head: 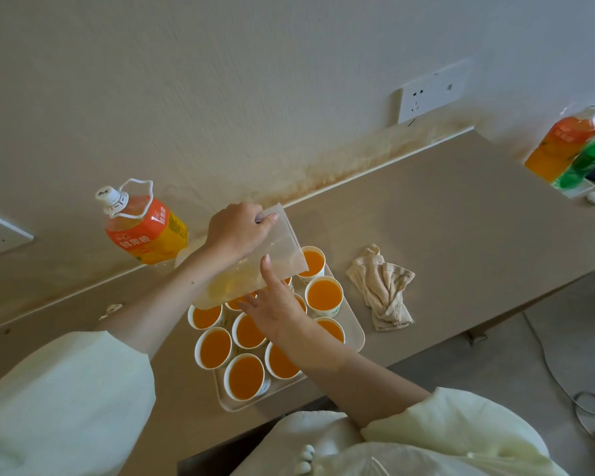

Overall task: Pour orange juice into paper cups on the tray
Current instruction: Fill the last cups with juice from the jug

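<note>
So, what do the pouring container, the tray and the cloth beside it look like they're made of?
The container: clear, slightly cloudy plastic. Orange shows through its wall. The left hand grips it and the right hand steadies it. The tray: cream and smooth, probably plastic, with a rounded moulded rim. The cloth: beige towelling, likely cotton, crumpled with a nubby weave.

Clear, smooth plastic container (285, 245), clouded by a film of juice, above white paper cups (324, 312) with matt walls on a smooth, cream plastic tray (354, 333). The counter (443, 218) has a matt beige, laminate-like finish; the crumpled cloth (382, 290) is rough, nubbly towelling. The bottle (145, 228) is clear plastic with a glossy orange label and white plastic cap. The wall (255, 80) is coarse, matt, stained plaster; the socket (430, 91), glossy white plastic.
</note>
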